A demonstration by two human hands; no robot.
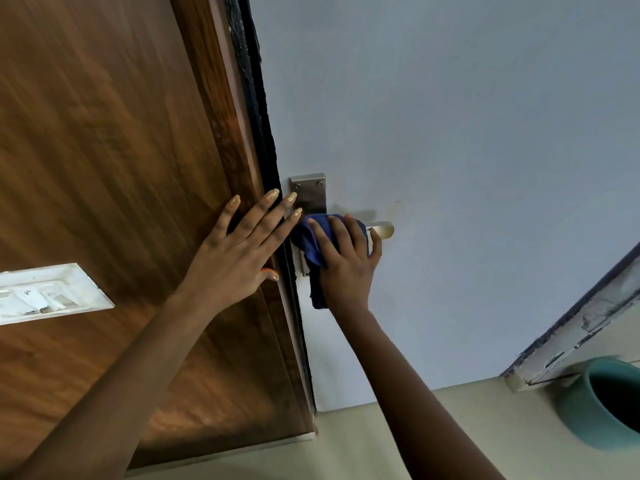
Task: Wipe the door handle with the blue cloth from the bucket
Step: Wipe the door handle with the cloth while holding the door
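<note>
A silver lever door handle (382, 229) on a steel backplate (309, 192) is mounted on the pale grey door (467, 140). My right hand (348, 263) grips the handle's shaft through the blue cloth (309, 241), which wraps the lever and hangs down below my palm. Only the lever's right tip shows past my fingers. My left hand (242, 251) lies flat with fingers spread on the brown wooden panel (114, 161) beside the door's edge, its fingertips reaching the backplate. The teal bucket (604, 403) stands on the floor at the lower right.
A white switch plate (48, 292) is set in the wooden panel at the left. A black seal strip (258, 109) runs along the gap between panel and door. A worn white door frame (581, 327) stands at the right, above the beige floor (398, 445).
</note>
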